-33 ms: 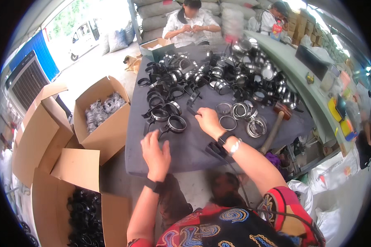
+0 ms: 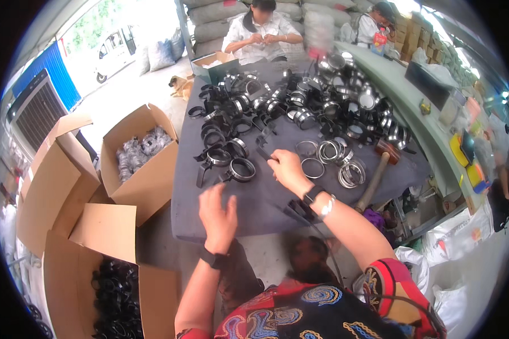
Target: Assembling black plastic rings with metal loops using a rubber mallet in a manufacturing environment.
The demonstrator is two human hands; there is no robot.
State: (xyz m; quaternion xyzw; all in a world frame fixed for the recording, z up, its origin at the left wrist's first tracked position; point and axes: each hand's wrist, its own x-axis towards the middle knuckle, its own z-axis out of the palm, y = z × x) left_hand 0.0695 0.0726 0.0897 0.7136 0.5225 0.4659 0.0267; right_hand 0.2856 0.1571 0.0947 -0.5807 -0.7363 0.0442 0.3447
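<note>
Grey cloth covers the table [image 2: 277, 198] in front of me, and it runs away from me to where two other people sit at the far end, one [image 2: 263, 31] with both hands busy close to the chest, the other [image 2: 379, 22] off to the right. Brown cardboard boxes stand on the floor at my left: one open box [image 2: 144, 169] just beside the table holds silvery parts in clear bags, a nearer box [image 2: 116, 294] by my left arm holds black rings, and further flattened cartons [image 2: 51, 175] lean beyond them. A heap of black-and-metal ring clamps [image 2: 299, 107] fills the far half of the table. Nearer me lie a few loose clamps [image 2: 226, 155] on the left, and bare metal rings [image 2: 336, 161] on the right. A wooden-handled mallet [image 2: 379, 169] lies at the right edge, its head near the rings.

My right hand [image 2: 288, 169] is out over the cloth, knuckles up, fingers curled down onto a small dark piece [image 2: 263, 150] at its fingertips; I cannot tell whether it is pinched or only touched. A watch sits on that wrist. My left hand [image 2: 218, 212] hovers above the near part of the table, blurred, fingers spread and loose, holding nothing, with a dark band on its wrist. One black-and-metal clamp [image 2: 242, 168] lies between the two hands, apart from both.
</note>
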